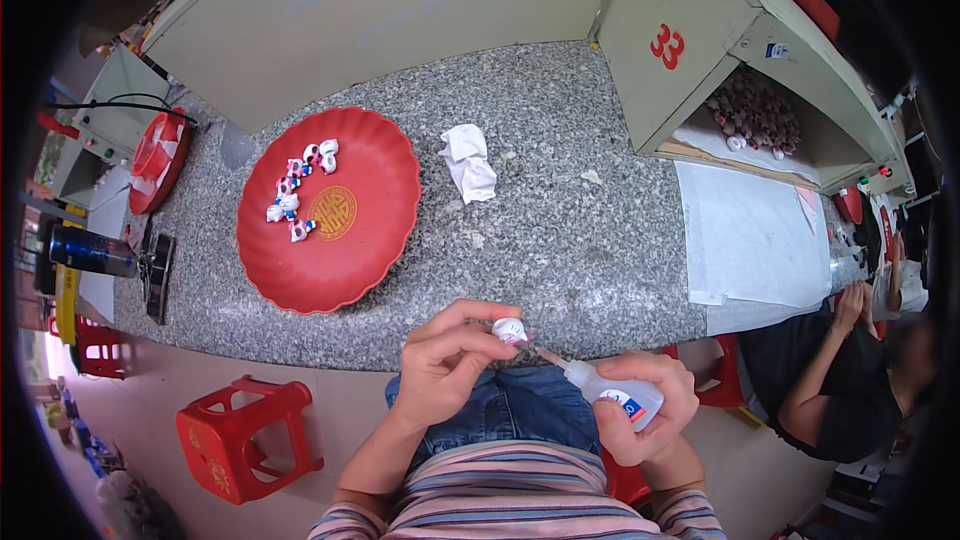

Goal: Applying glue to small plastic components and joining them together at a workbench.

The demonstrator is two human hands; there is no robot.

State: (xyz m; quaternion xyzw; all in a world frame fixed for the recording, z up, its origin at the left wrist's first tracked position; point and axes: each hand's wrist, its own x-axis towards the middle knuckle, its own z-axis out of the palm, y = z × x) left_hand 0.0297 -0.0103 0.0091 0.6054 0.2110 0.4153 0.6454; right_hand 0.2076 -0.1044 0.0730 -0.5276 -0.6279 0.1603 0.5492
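Note:
Between the thumb and fingers of my left hand (448, 358) is a small white figurine head (509, 330), held just over the table's front edge. My right hand (648, 402) is wrapped round a translucent squeeze glue bottle (630, 399) with a blue and white label. The bottle is tilted, and its thin nozzle (550, 355) points at the underside of the head, a small gap apart. Farther left, a red scalloped plate (380, 240) carries several small painted figurines (289, 186) in white, pink and blue, lying in a curved row.
A crumpled white tissue (468, 162) lies on the granite table (540, 230). At the right, a grey cabinet (680, 40) holds a heap of small figurines (752, 112), with white paper (745, 240) before it. A red stool (245, 437) stands lower left. Another person (830, 380) sits at the right.

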